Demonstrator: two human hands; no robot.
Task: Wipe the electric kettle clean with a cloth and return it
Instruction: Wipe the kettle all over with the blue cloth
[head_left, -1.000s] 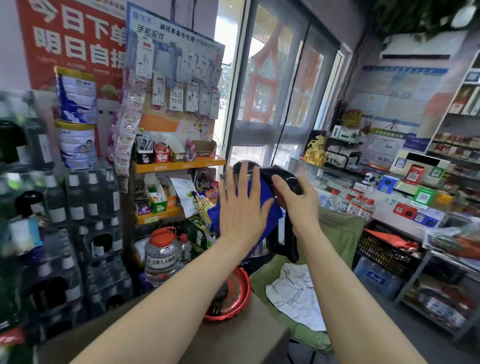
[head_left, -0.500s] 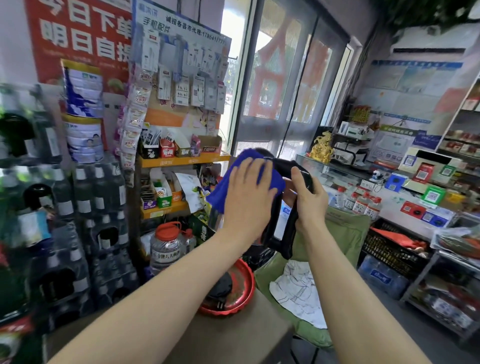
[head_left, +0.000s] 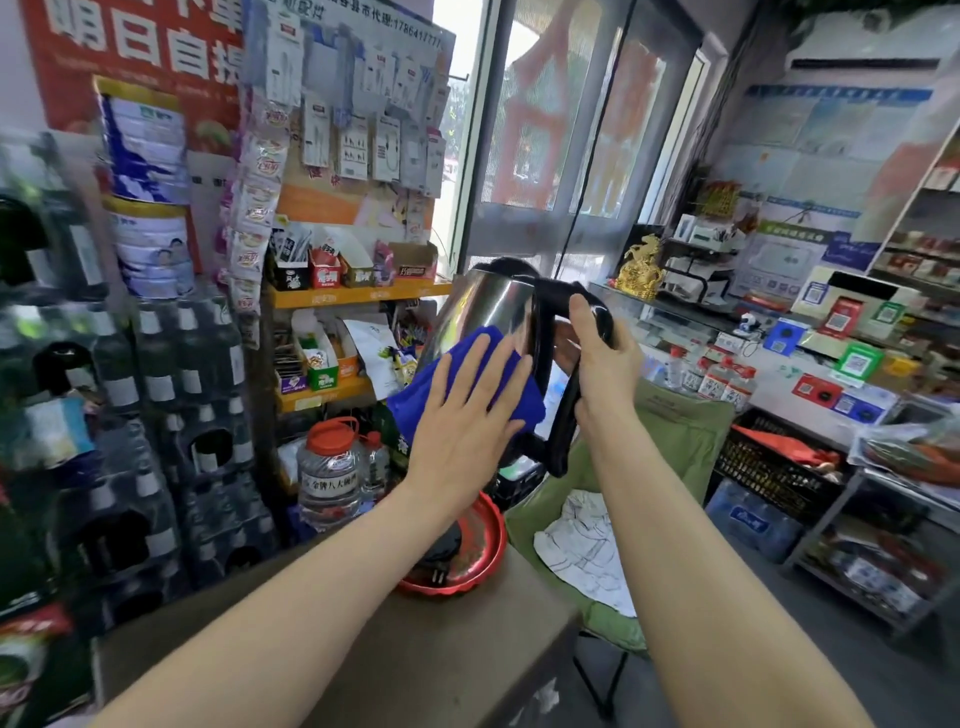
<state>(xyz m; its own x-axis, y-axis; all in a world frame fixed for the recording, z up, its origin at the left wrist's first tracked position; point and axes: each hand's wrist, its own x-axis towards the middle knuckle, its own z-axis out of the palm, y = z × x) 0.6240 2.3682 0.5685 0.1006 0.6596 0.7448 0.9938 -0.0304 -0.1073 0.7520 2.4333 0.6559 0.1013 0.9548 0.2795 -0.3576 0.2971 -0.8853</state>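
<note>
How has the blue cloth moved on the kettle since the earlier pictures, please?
Yes. The blue cloth has slid down from the lid to the lower side of the kettle, under the left hand.

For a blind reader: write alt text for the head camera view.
In a cluttered shop, a right hand holds a steel kettle up by its black handle while the left hand presses a blue cloth flat against its side. Below, a red tray sits on a brown counter.

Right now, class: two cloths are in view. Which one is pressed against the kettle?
The blue cloth, held flat by the left hand on the kettle. The white cloth lies loose on the green chair below.
</note>
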